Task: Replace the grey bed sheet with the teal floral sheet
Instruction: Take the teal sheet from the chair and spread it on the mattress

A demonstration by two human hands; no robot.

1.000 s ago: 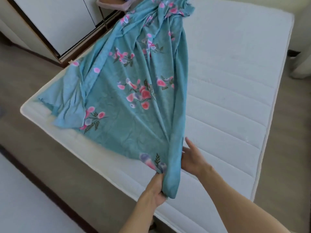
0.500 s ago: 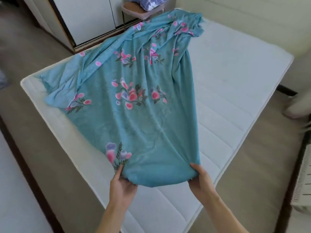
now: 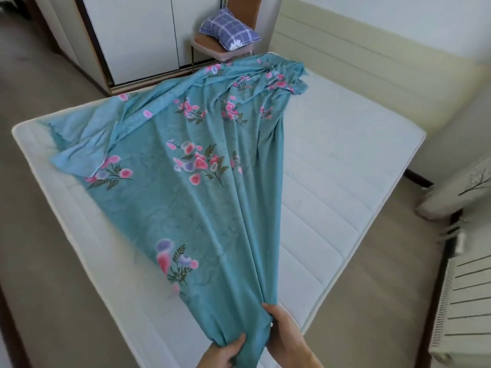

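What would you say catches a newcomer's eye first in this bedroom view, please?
The teal floral sheet dominates: it fans out across the bare white mattress from a bunched end near the bottom of the view. There the left hand and right hand hold it gathered in a close grip. Beyond the bed's far corner, a blue checked pillow sits on a chair.

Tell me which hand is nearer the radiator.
Right. The right hand grips the teal floral sheet on the side toward the radiator; the left hand grips it farther away.
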